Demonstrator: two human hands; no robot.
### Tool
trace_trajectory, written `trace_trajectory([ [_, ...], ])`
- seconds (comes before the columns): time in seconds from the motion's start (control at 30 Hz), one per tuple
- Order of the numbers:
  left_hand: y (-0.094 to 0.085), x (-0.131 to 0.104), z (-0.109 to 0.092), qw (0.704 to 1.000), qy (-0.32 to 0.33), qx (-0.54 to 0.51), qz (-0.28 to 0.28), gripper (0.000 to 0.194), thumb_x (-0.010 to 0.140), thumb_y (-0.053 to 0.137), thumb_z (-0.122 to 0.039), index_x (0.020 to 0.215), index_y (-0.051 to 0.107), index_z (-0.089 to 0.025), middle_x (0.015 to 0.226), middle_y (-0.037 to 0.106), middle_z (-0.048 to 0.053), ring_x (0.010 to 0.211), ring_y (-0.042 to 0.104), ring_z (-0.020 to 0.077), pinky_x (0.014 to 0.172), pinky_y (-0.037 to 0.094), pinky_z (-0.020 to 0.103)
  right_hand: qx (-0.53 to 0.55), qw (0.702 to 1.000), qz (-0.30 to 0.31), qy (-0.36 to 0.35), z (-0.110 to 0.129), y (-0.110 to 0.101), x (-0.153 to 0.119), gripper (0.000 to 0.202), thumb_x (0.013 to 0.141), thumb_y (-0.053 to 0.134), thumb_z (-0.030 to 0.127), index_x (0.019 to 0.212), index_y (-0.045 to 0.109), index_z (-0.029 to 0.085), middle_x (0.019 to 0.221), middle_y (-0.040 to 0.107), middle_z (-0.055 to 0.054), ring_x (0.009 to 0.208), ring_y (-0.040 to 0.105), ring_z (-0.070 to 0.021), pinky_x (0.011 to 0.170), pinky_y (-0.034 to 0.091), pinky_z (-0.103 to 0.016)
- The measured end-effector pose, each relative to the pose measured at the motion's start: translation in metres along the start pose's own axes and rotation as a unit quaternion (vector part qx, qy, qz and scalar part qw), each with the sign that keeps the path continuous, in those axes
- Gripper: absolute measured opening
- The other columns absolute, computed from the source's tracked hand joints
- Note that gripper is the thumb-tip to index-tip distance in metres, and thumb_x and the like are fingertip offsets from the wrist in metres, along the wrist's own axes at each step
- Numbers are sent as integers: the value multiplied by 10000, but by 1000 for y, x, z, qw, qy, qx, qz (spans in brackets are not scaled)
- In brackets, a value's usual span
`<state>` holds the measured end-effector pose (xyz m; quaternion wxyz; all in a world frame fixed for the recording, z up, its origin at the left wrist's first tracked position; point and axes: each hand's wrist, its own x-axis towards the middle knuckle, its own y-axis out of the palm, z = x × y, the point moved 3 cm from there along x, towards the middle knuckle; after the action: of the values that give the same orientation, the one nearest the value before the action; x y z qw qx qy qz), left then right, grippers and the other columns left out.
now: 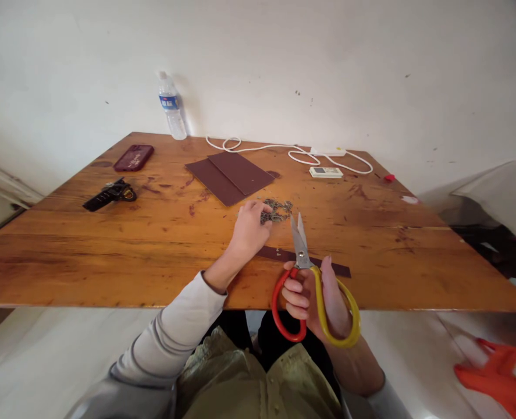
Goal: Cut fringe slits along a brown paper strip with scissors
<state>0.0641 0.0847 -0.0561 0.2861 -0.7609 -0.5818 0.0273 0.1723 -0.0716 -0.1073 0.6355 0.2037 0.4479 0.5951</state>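
My right hand point(303, 297) holds scissors point(302, 247) with one red and one yellow handle, their blades slightly apart and pointing away from me. My left hand point(252, 224) reaches over a loose pile of small greyish pieces point(279, 209), its fingers curled down at the pile's left side. What lies between those fingertips is hidden. A narrow maroon strip point(334, 267) lies on the table beneath the scissors and runs toward my left wrist. One or two tiny shiny pieces point(278, 252) rest on it. Two overlapping maroon sheets point(235, 177) lie just beyond my left hand.
On the wooden table point(109, 256) stand a clear bottle point(170, 107), a maroon phone point(134, 157) and a black clip-like item point(109, 195) at left. A white cable point(266, 148), a power strip point(327, 152) and a white remote-like device point(326, 172) lie along the wall.
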Motion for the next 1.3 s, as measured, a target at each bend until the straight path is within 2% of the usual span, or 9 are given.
trace_trajectory([
  [0.13, 1, -1, 1, 998, -12, 58, 29, 429, 856, 647, -298, 523, 383, -236, 596, 471, -6, 659, 487, 186, 743, 418, 342, 21, 998, 49, -15, 2, -7, 2, 593, 782, 780, 720, 952, 750, 152, 623, 496, 58, 448, 283, -71, 381, 286, -165],
  [0.2, -2, -1, 1, 996, 0, 75, 52, 420, 867, 627, -311, 520, 402, -234, 589, 465, -7, 627, 459, 178, 702, 388, 337, 21, 997, 63, -30, 2, -10, 2, 550, 824, 755, 697, 960, 738, 164, 623, 466, 65, 453, 261, -80, 377, 274, -165],
  [0.33, -12, -4, 1, 975, 33, 156, 152, 175, 778, 590, -127, 626, 603, -214, 733, 643, 37, 754, 574, 210, 776, 420, 351, 2, 995, 89, -49, -1, -11, -1, 541, 805, 762, 707, 951, 724, 188, 602, 451, 72, 445, 212, -84, 356, 256, -177],
  [0.43, -16, -13, -2, 934, 77, 250, 244, 127, 769, 614, -135, 717, 703, -210, 875, 721, 83, 948, 630, 274, 899, 444, 403, 0, 994, 96, -53, -6, -10, -5, 540, 770, 800, 699, 936, 722, 191, 600, 460, 74, 440, 194, -77, 352, 255, -177],
  [0.53, -13, -23, -9, 893, 119, 337, 272, 151, 782, 647, -174, 877, 764, -179, 1077, 730, 153, 1126, 605, 352, 989, 425, 480, 5, 993, 89, -70, -7, -9, -6, 497, 794, 802, 660, 943, 727, 192, 613, 464, 71, 448, 227, -82, 373, 266, -178],
  [0.7, -4, -30, -16, 862, 123, 394, 295, 203, 827, 654, -206, 995, 758, -158, 1135, 719, 178, 1176, 579, 361, 1029, 401, 496, 0, 993, 81, -81, -7, -9, -5, 445, 847, 766, 622, 954, 726, 192, 625, 460, 68, 455, 282, -91, 398, 268, -188],
  [0.97, -4, -27, -13, 886, 132, 343, 281, 155, 754, 696, -187, 900, 738, -153, 1088, 735, 200, 1137, 605, 399, 1022, 397, 524, -13, 993, 77, -91, -9, -11, -5, 427, 845, 765, 612, 946, 716, 200, 616, 479, 65, 443, 309, -95, 395, 271, -199],
  [1.17, -7, -37, -15, 881, 151, 374, 248, 188, 764, 682, -206, 938, 721, -147, 1064, 752, 211, 1101, 654, 387, 1052, 382, 511, -44, 991, 83, -92, -11, -11, -10, 471, 778, 822, 634, 954, 722, 208, 630, 529, 57, 437, 321, -85, 384, 314, -189],
  [1.3, -12, -39, -10, 939, 93, 264, 200, 101, 745, 689, -239, 828, 701, -183, 866, 745, 145, 921, 690, 339, 915, 463, 452, -64, 988, 83, -113, -14, -10, -20, 439, 795, 822, 610, 968, 733, 217, 653, 541, 49, 450, 336, -87, 391, 354, -192],
])
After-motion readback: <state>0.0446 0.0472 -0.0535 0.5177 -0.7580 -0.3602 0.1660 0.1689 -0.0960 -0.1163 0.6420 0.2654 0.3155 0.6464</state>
